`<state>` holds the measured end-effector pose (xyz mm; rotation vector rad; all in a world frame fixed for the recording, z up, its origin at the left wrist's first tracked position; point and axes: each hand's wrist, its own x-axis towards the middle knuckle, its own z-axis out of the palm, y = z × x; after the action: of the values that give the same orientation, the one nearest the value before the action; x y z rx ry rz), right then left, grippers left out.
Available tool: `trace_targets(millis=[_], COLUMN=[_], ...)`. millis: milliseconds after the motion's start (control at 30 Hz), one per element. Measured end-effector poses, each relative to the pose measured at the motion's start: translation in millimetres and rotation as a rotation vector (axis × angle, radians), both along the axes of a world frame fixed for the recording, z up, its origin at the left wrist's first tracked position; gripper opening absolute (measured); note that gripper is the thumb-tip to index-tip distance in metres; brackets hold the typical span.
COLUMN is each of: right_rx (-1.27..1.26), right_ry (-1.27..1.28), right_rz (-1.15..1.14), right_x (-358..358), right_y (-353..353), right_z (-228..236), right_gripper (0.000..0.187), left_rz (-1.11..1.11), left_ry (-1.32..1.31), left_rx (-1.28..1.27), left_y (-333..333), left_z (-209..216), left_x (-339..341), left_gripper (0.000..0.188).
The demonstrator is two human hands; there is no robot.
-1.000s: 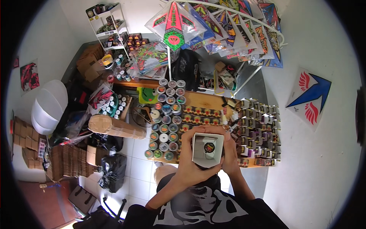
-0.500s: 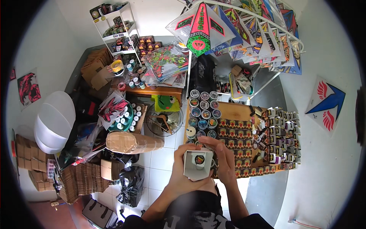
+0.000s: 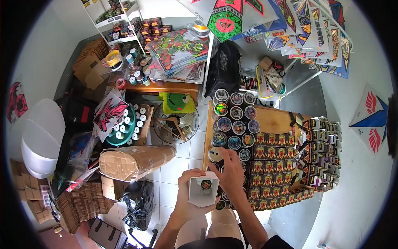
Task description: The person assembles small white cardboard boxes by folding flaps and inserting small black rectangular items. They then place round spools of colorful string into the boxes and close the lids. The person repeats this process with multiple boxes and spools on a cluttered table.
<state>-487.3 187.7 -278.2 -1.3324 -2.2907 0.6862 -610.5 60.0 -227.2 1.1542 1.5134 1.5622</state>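
At the far left, 2 white rounded tubs (image 3: 39,141) sit stacked by the wall, with flat cardboard stacks (image 3: 81,205) on the floor below them. Further right a teal tray of small white-capped spools (image 3: 124,128) lies beside a round wire fan guard (image 3: 176,123), and in front of these a long parcel wrapped in brown paper (image 3: 137,161) lies on the tiled floor, a black plastic bag (image 3: 139,203) just below it. In the lower middle the left hand (image 3: 186,195) holds a small white open box (image 3: 203,191) from its left side, its grip closed around the box wall; the box is held in the air at the near edge of the wooden tabletop (image 3: 273,120), mouth turned up toward the camera, with 1 round dark spool (image 3: 206,184) inside it. The right hand (image 3: 230,172) is just right of the box, touching its upper right edge, fingers curled downward over the round spool tins (image 3: 234,124) that stand in rows on the tabletop; whether those fingers pinch anything I cannot tell. Right of the tins lie rows of small red-and-gold packets (image 3: 269,166), then a rack of small dark boxes (image 3: 319,153). Printed kites (image 3: 290,20) hang above, and 1 white, red and blue kite (image 3: 373,118) is on the right wall.
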Motion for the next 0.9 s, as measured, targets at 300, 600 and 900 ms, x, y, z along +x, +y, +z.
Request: trace_targets(millis=[300, 600, 900], right_rx=[0.018, -0.152, -0.686], right_ry=[0.103, 0.585, 1.484], right_rz=[-0.067, -0.050, -0.041], right_x=[-8.8, 21.8, 68.4], right_y=[2.2, -29.3, -79.8], right_z=[-39.5, 79.5, 290.8], right_gripper=[0.056, 0.067, 0.049], left_rz=[0.001, 0.003, -0.067], left_ry=[-0.010, -0.061, 0.009], left_rx=[-0.033, 0.041, 0.121], left_y=[-1.1, -26.0, -81.8], left_z=[-2.9, 54.3, 160.4], left_x=[1.3, 4.1, 14.3], left_gripper=[0.099, 0.095, 0.091])
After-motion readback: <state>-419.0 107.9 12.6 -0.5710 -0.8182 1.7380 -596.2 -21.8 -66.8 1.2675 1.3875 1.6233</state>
